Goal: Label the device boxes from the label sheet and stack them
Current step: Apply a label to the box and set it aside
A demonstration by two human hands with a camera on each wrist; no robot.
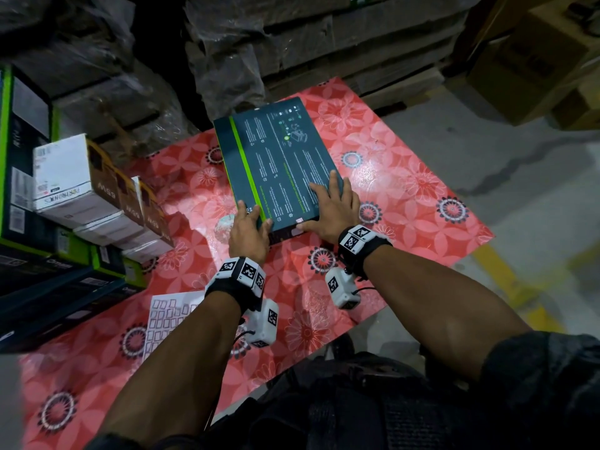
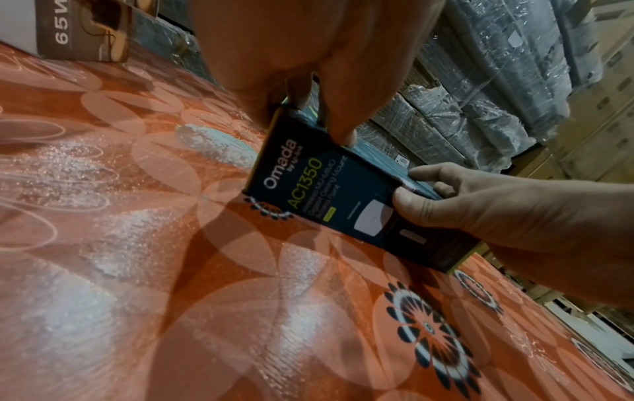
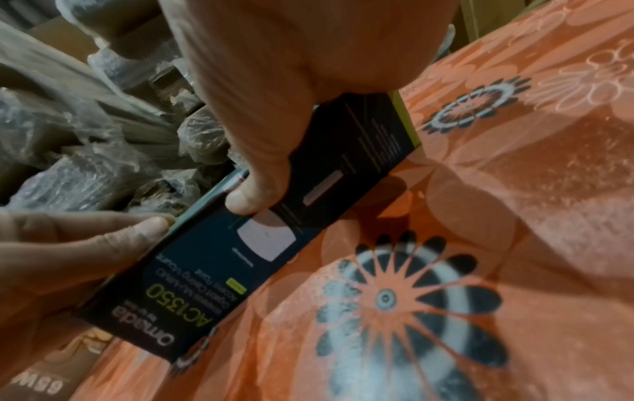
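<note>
Fingers (image 1: pixel 328 186) of the right hand (image 1: pixel 328 209) lie flat on the dark device box (image 1: pixel 279 157), thumb pinching a small label at its near edge; the left hand (image 1: pixel 248 227) grips the near-left corner. Box rests mid-mat; rub the label down firmly, wrapping the edge, while steadying it.

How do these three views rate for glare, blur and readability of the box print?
Head view: sharp but dim at the edges, glare on the red floral mat, and the top print on the dark device box is too small to read. Left wrist view: "Omada AC1350" is legible on the box side, left hand looms close. Right wrist view: softer, wrapped stock blurred, right hand fills the top.
</note>
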